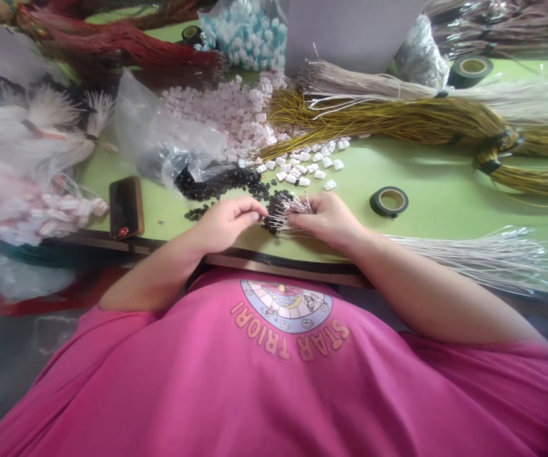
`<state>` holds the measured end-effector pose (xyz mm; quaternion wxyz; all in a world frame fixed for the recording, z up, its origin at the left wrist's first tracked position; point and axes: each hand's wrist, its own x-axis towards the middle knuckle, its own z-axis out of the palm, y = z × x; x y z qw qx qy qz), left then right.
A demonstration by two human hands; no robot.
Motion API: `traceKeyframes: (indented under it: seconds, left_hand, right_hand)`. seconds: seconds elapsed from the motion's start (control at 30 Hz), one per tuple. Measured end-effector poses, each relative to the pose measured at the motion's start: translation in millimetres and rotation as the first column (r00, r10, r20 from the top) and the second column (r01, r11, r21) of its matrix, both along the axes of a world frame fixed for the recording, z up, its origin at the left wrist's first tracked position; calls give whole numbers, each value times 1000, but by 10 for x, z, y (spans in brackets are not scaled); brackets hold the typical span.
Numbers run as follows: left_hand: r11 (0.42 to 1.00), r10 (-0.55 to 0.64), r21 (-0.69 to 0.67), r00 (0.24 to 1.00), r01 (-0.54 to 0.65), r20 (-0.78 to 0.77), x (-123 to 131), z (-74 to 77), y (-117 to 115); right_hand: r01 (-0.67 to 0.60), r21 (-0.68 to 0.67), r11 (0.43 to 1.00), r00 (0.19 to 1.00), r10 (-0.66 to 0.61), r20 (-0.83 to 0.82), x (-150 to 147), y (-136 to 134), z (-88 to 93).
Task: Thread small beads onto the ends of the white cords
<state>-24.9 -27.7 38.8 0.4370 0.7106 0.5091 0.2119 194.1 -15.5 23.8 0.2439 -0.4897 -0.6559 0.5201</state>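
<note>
White wire bundle [464, 255], one: gripped in right hand [328, 219], along the surface's [438, 197] near edge. Left hand [229, 223]: fingertips pinched beside wire ends, contents unclear. Done, apparently: many black tips [274, 204]. Remaining: loose black pieces [224, 183].

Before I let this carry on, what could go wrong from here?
The right hand holds many thin white wires; a loosened grip might let them splay. Loose black pieces near the left hand could scatter if brushed. The phone lies by the near edge of the table and might get knocked off.
</note>
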Motion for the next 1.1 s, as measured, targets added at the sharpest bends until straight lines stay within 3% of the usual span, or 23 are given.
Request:
traceKeyframes:
  seconds: [0.1,0.17,0.23,0.67,0.8,0.97,1.1]
  left_hand:
    - [969,158,-224,952,-100,262,192,-110,-22]
    - [944,248,-297,902,-144,354,269,-196,3]
    - [939,267,-316,873,-139,409,300,-255,28]
    - [940,289,-292,868,-177,403,322,-293,12]
    - [955,271,-211,902,-209,335,315,-323,-5]
    - [986,165,-8,950,-169,265,339,-380,-19]
    - [978,100,171,987,-121,130,352,-327,-54]
  right_hand:
    - [3,-6,1000,1000,-3,-21,-1,-5,-9]
    - [-9,-4,1000,1000,9,-24,0,-8,-6]
    - [-19,4,1000,1000,19,-10,2,-8,1]
    - [-24,35,999,999,22,40,-4,9,20]
    - [-23,43,999,999,21,43,-10,9,21]
    - [-48,46,998,999,47,26,-27,-3,-4]
    - [-28,98,995,999,26,26,-24,-5,-42]
